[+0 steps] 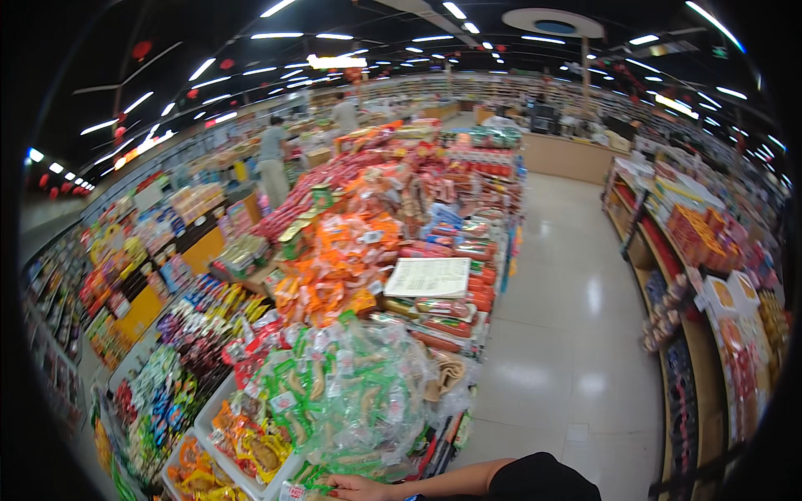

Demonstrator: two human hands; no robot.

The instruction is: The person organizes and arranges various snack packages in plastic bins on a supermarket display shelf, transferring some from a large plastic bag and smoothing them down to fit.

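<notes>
My right hand reaches in from the right at the bottom edge, below a black sleeve. Its fingertips touch or lie over a clear, green-edged plastic food packet; the frame edge cuts off part of the hand, so the grip is unclear. Just above spreads a heap of similar green-and-clear packets. A white plastic bin of orange and yellow food packets stands to the left of the hand. My left hand is out of view.
Orange packets and a white paper sheet lie farther up the display. To the right runs a tiled aisle, bordered by stocked wooden shelves. A person stands beyond the display, with another person farther back.
</notes>
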